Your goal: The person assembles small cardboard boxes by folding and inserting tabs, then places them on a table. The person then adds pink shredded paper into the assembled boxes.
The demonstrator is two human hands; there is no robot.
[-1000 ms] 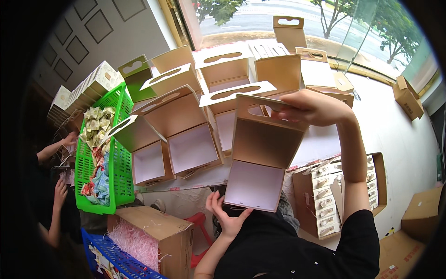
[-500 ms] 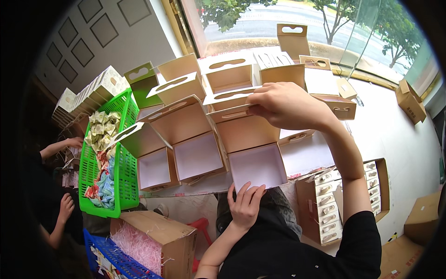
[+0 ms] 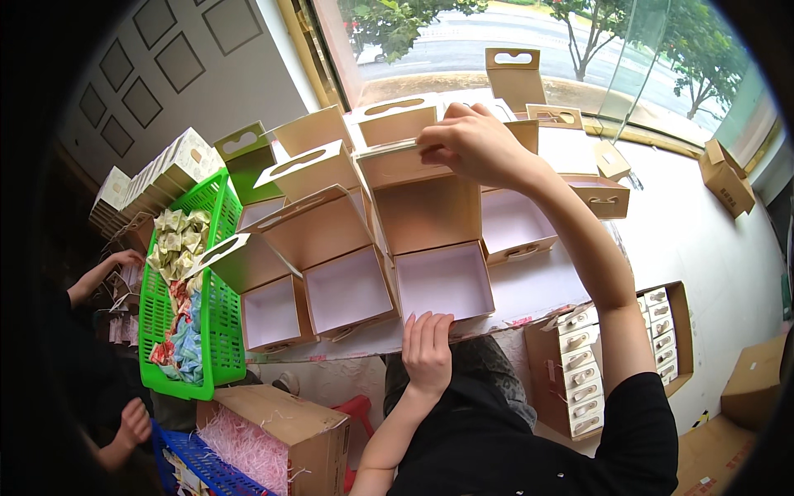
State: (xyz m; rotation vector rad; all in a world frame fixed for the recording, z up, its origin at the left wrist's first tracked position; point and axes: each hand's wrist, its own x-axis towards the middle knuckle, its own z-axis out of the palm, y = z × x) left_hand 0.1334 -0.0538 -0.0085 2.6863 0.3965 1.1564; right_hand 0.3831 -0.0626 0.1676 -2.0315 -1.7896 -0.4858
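Observation:
An open cardboard gift box (image 3: 444, 279) with a white inside stands before me at the table's front edge, its lid raised at the back. My right hand (image 3: 478, 147) is at the top of that lid, its bent fingers closed on the edge; the fingertips are partly hidden. At the front of the same box, my left hand (image 3: 428, 354) rests its outstretched fingers against the front wall. Two similar open boxes stand to the left, the nearer gift box (image 3: 349, 285) close beside mine. Another open gift box (image 3: 517, 221) lies behind to the right.
A green basket (image 3: 219, 331) of wrapped pieces stands left, near another person's hand (image 3: 132, 423). Below are a carton (image 3: 318, 442) of pink shredded paper and a blue basket (image 3: 194, 459). A carton (image 3: 542, 372) of packed white boxes stands right. More open boxes fill the table's back.
The box before me has shifted slightly left and away, closer to its neighbour. Its lid leans further back. My right hand has moved left with the lid; my left hand followed at the front.

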